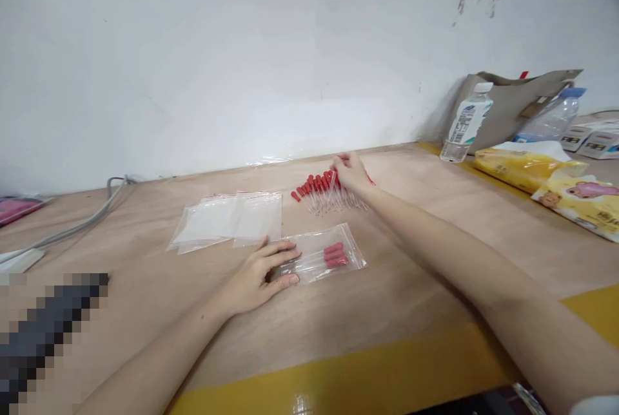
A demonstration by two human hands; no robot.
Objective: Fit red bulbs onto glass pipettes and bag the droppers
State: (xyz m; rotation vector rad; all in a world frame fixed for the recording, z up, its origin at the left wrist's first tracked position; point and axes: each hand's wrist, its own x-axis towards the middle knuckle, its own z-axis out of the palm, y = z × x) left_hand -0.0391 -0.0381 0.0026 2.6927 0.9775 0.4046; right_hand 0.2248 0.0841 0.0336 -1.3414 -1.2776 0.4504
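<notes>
My left hand [261, 276] lies with fingers spread on the closed end of a clear zip bag [355, 254]. Inside this bag are a few droppers [336, 254] with red rubber bulbs and thin clear tubes, bulbs toward the zip end on the right. Farther back, my right hand [352, 173] is at a pile of loose droppers [314, 188], its fingers closed around a dropper at the pile's right part. The hand covers some of the red bulbs, and its thumb is hard to see. To the left, several flat zip bags [207, 221] overlap on the table.
A white wall [193, 67] rises behind the brown paper-covered table [145, 331]. On the right stand a water bottle [467, 122], a grey bag [512, 102] and yellow tissue packs [522, 167]. A grey cable [87, 228] runs along the left. Yellow tape [338, 373] edges the front.
</notes>
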